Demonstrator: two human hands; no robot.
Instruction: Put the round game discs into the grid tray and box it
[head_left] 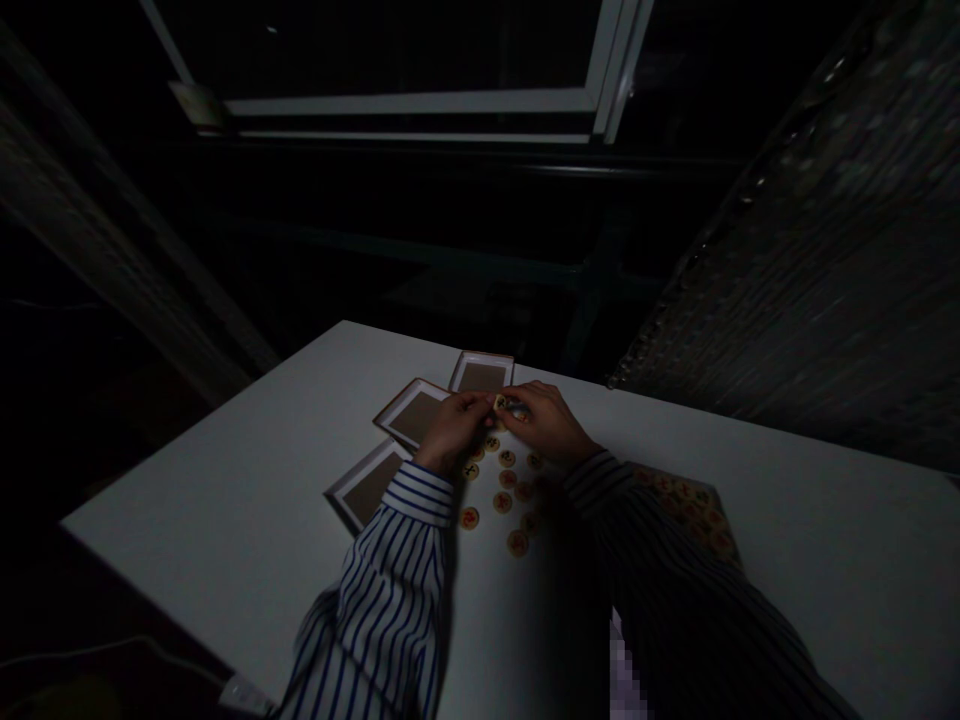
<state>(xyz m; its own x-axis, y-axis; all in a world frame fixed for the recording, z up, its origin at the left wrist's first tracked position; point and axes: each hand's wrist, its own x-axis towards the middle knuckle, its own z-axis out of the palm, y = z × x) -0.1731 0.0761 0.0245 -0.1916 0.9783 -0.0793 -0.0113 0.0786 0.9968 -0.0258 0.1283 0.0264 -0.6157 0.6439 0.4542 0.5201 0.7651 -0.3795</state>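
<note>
Over the white table, my left hand [453,428] and my right hand [550,422] meet fingertip to fingertip. Between them is a round Chinese chess piece [500,402] with a dark character, pinched by the fingers of both hands. Several more chess pieces lie loose below, among them a red-marked piece [502,502], another red-marked piece [469,518] and a dark-marked piece [507,458]. Beneath my right palm, some of the pieces are partly hidden.
Three shallow trays stand beyond and left of my hands: a far tray [481,376], a middle tray [416,412] and a near tray [366,482] partly behind my left sleeve. Right of my right forearm, a box of chess pieces [686,510] rests on the white table [225,470].
</note>
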